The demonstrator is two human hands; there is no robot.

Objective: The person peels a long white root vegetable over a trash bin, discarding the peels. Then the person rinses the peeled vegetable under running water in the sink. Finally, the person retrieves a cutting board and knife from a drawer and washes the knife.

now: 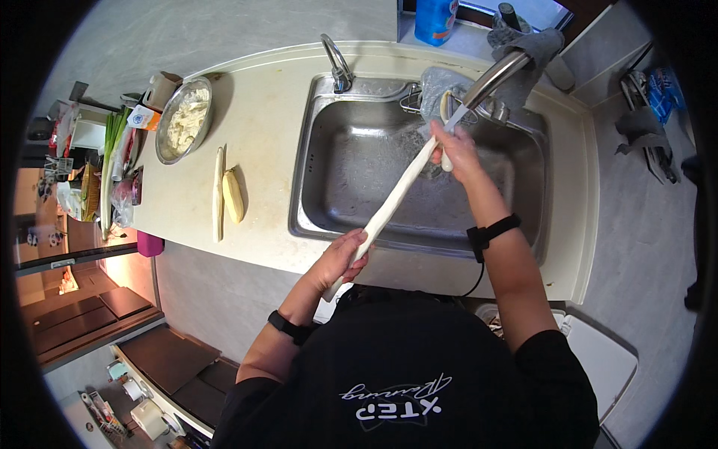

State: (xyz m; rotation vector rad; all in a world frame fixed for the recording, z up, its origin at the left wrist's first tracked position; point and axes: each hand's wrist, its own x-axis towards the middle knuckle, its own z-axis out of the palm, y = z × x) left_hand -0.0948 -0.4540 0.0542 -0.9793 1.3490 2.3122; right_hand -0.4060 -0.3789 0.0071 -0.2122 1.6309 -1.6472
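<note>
A long, pale, peeled root [404, 182], like a yam, slants over the near side of the steel sink [359, 150]. My left hand [344, 258] is closed round its lower end. Up at the other end, my right hand [455, 150] grips it under water running from the large chrome spout [495, 79]. A short, pale handle-like piece [446, 162] pokes out below my right fingers; it may belong to a peeler, mostly hidden by the hand.
Left of the sink lie a yellow corn-like piece [233, 196] and a long thin pale strip [218, 196]. Behind them stands a bowl [209, 120] of whitish pieces. A smaller tap [340, 71] rises behind the sink, and a blue bottle [435, 21] stands at the back.
</note>
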